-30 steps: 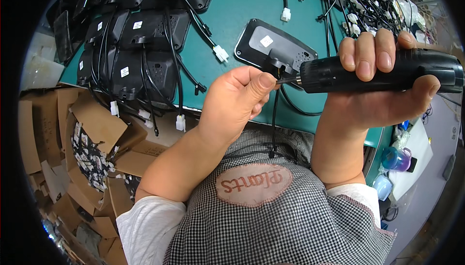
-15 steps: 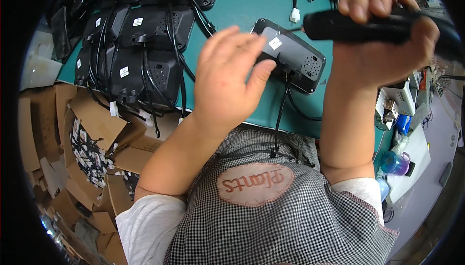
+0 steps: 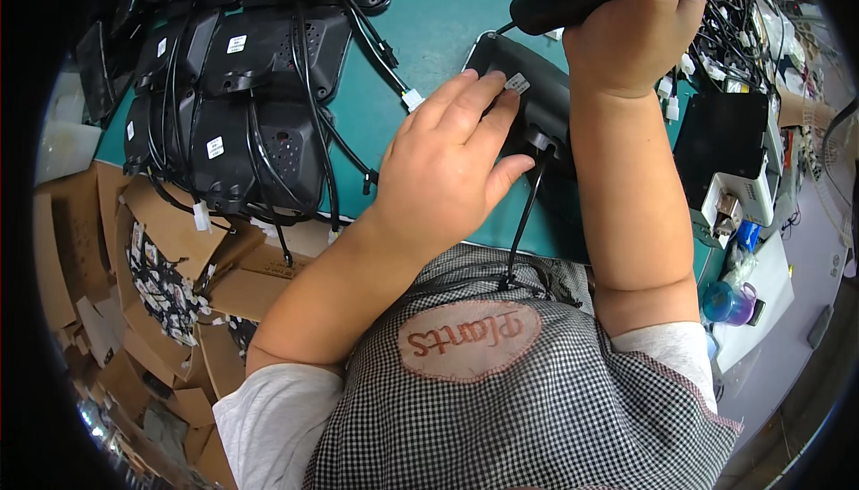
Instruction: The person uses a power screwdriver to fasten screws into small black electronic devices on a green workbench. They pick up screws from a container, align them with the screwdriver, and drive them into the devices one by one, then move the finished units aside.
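A black plastic housing (image 3: 541,69) with a small white label lies on the green table in front of me, and a black cable (image 3: 526,208) runs from it toward my apron. My left hand (image 3: 443,159) rests on the housing's left part, fingers stretched out over the surface. Above the table, my right hand (image 3: 631,42) is wrapped round a black electric screwdriver (image 3: 559,7), held nearly level. Its thin bit slants down to the housing's far left corner; whether it sits in a screw is too small to tell. My right forearm hides the housing's right end.
Rows of similar black housings (image 3: 327,38) with cables fill the left of the table (image 3: 438,20). Open cardboard boxes (image 3: 246,298) stand below them. At the right are a white-and-black metal device (image 3: 743,195), bundled cables and a purple-blue cup (image 3: 729,302).
The screwdriver in my right hand has moved left and away from me, its bit coming to the housing's far corner. My left hand has shifted right and settled on the housing.
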